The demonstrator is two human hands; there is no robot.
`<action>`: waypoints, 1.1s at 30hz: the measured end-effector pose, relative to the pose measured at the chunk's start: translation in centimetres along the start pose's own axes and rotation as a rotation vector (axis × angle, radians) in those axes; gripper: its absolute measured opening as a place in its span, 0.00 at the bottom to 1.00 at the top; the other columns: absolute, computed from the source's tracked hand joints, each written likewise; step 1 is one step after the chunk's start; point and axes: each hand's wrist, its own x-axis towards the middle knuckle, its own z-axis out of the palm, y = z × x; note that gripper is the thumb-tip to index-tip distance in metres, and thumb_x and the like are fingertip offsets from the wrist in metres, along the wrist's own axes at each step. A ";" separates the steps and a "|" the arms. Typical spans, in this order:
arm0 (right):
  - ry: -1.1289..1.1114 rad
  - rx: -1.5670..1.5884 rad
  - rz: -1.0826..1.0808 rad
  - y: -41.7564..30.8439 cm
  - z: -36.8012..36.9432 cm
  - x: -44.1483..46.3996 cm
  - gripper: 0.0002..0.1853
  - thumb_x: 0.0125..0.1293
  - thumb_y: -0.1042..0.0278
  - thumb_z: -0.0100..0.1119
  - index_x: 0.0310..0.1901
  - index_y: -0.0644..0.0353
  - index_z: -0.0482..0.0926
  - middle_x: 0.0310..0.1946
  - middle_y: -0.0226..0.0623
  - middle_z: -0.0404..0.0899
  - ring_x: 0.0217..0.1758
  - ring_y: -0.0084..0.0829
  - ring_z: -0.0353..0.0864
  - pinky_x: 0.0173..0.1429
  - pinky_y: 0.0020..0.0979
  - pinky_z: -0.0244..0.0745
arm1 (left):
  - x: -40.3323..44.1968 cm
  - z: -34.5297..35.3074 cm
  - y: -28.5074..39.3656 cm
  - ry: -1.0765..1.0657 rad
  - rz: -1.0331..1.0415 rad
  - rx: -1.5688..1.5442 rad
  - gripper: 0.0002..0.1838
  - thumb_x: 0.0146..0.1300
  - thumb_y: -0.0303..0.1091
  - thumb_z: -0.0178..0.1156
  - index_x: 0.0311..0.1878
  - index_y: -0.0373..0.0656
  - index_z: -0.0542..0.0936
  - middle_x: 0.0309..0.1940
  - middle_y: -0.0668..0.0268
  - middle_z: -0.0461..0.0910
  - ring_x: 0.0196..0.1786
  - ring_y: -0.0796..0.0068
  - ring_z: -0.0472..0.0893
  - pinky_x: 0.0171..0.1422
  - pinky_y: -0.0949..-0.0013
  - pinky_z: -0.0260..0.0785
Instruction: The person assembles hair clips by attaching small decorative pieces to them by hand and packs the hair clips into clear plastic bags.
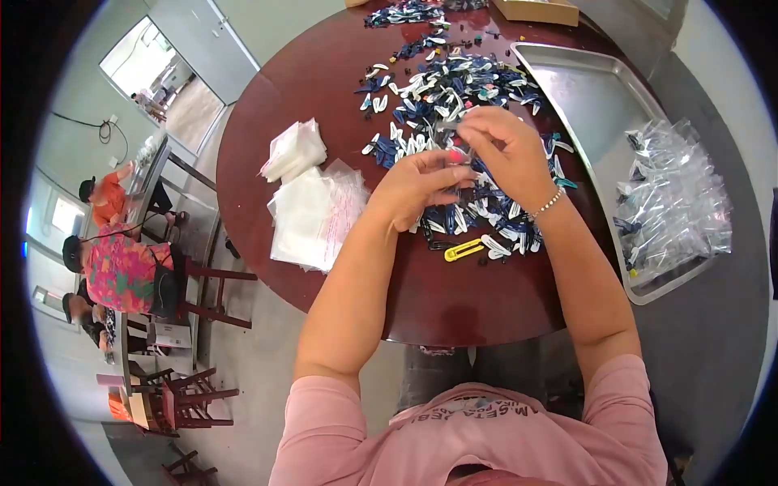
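Observation:
Over a pile of hair clips (454, 89), both of my hands meet at a small clear plastic bag (466, 172). My left hand (417, 188) grips its lower left part between thumb and fingers. At the upper edge, my right hand (512, 154) pinches it. Something pinkish-red shows by the left fingertips; its kind is too small to make out. The clips below are mostly white and dark blue. A yellow snap clip (463, 250) lies just below my hands, beside a white one (495, 245).
Stacked clear bags (304, 215) lie on the round table (279, 89) to the left. A metal tray (571, 69) on the right holds filled bags (681, 202). A cardboard box (536, 11) sits at the back. Other people (130, 271) work at far-left tables.

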 end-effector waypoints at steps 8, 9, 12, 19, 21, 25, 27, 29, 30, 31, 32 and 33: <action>-0.055 0.465 0.322 0.4 -0.7 0.0 0.16 0.67 0.78 0.54 0.56 0.65 0.76 0.51 0.35 0.79 0.50 0.23 0.79 0.58 0.27 0.73 | 0.1 -1.2 -0.1 -0.178 0.104 -0.281 0.26 0.68 0.49 0.56 0.59 0.37 0.75 0.55 0.55 0.78 0.55 0.65 0.79 0.48 0.69 0.78; -0.188 0.543 0.416 -0.5 -1.0 0.1 0.15 0.66 0.77 0.55 0.54 0.66 0.77 0.50 0.35 0.80 0.50 0.23 0.79 0.57 0.27 0.74 | -0.1 -1.1 0.1 -0.179 0.106 -0.286 0.26 0.68 0.49 0.56 0.59 0.37 0.75 0.55 0.55 0.78 0.55 0.65 0.79 0.48 0.69 0.78; -0.319 0.649 0.465 -0.5 -0.6 0.3 0.12 0.64 0.73 0.61 0.47 0.67 0.81 0.39 0.35 0.83 0.39 0.21 0.81 0.44 0.24 0.77 | -0.6 -0.9 0.7 -0.211 0.081 -0.294 0.27 0.67 0.50 0.57 0.60 0.37 0.75 0.54 0.55 0.78 0.57 0.63 0.79 0.48 0.68 0.79; -0.080 0.566 0.496 0.0 -2.1 0.6 0.06 0.69 0.68 0.57 0.35 0.59 0.78 0.32 0.26 0.80 0.33 0.15 0.76 0.41 0.19 0.72 | 0.3 -1.3 -0.2 -0.026 0.021 -0.099 0.23 0.64 0.42 0.63 0.58 0.40 0.76 0.49 0.63 0.80 0.53 0.71 0.81 0.45 0.75 0.76; -0.054 0.351 0.463 0.7 -2.1 0.6 0.05 0.69 0.68 0.57 0.37 0.60 0.78 0.32 0.26 0.81 0.34 0.15 0.76 0.41 0.19 0.71 | 0.2 -1.3 0.2 -0.048 -0.020 -0.059 0.21 0.61 0.34 0.66 0.57 0.40 0.77 0.47 0.66 0.82 0.50 0.74 0.82 0.46 0.74 0.75; -0.093 0.394 0.481 0.3 -1.9 0.3 0.05 0.70 0.68 0.56 0.38 0.60 0.78 0.35 0.28 0.82 0.36 0.16 0.76 0.42 0.20 0.72 | 0.1 -1.2 0.0 -0.004 0.047 -0.090 0.18 0.61 0.31 0.65 0.54 0.41 0.79 0.44 0.68 0.82 0.47 0.78 0.82 0.45 0.76 0.76; -0.093 0.501 0.500 -0.2 -1.6 0.6 0.05 0.70 0.69 0.55 0.39 0.60 0.77 0.36 0.29 0.82 0.36 0.17 0.76 0.43 0.20 0.72 | 0.1 -1.4 -0.1 0.006 0.059 -0.108 0.17 0.60 0.30 0.66 0.53 0.41 0.79 0.43 0.68 0.83 0.46 0.77 0.82 0.46 0.73 0.75; -0.089 0.500 0.498 -0.1 -1.3 0.6 0.05 0.71 0.69 0.55 0.40 0.61 0.77 0.37 0.30 0.82 0.37 0.17 0.77 0.44 0.21 0.73 | 0.2 -1.5 -0.1 0.032 0.058 -0.129 0.13 0.60 0.29 0.65 0.49 0.41 0.81 0.42 0.68 0.83 0.43 0.77 0.81 0.47 0.71 0.75; -0.074 0.506 0.507 0.0 -1.2 0.5 0.06 0.71 0.69 0.55 0.41 0.61 0.77 0.38 0.31 0.82 0.37 0.17 0.77 0.45 0.22 0.73 | 0.3 -1.6 -0.1 0.029 0.062 -0.135 0.13 0.60 0.29 0.65 0.49 0.41 0.81 0.42 0.68 0.83 0.43 0.77 0.81 0.47 0.71 0.75; -0.066 0.525 0.520 0.0 -1.1 0.5 0.07 0.69 0.69 0.57 0.45 0.62 0.77 0.39 0.32 0.83 0.38 0.18 0.77 0.46 0.23 0.74 | 0.4 -1.6 -0.1 0.039 0.088 -0.136 0.12 0.60 0.29 0.65 0.48 0.41 0.81 0.41 0.68 0.83 0.43 0.78 0.81 0.46 0.72 0.75; -0.066 0.520 0.525 -0.1 -1.1 0.4 0.07 0.69 0.69 0.57 0.45 0.62 0.77 0.39 0.32 0.83 0.38 0.18 0.77 0.46 0.23 0.74 | 0.4 -1.7 -0.2 0.048 0.111 -0.136 0.11 0.60 0.29 0.65 0.47 0.41 0.82 0.41 0.69 0.83 0.43 0.79 0.81 0.46 0.72 0.74; -0.066 0.520 0.520 -0.9 -0.9 0.6 0.10 0.68 0.70 0.58 0.47 0.63 0.77 0.40 0.32 0.83 0.39 0.19 0.78 0.46 0.24 0.74 | 0.3 -1.6 -0.1 0.055 0.118 -0.140 0.10 0.61 0.29 0.64 0.46 0.41 0.82 0.40 0.70 0.83 0.41 0.81 0.81 0.44 0.76 0.76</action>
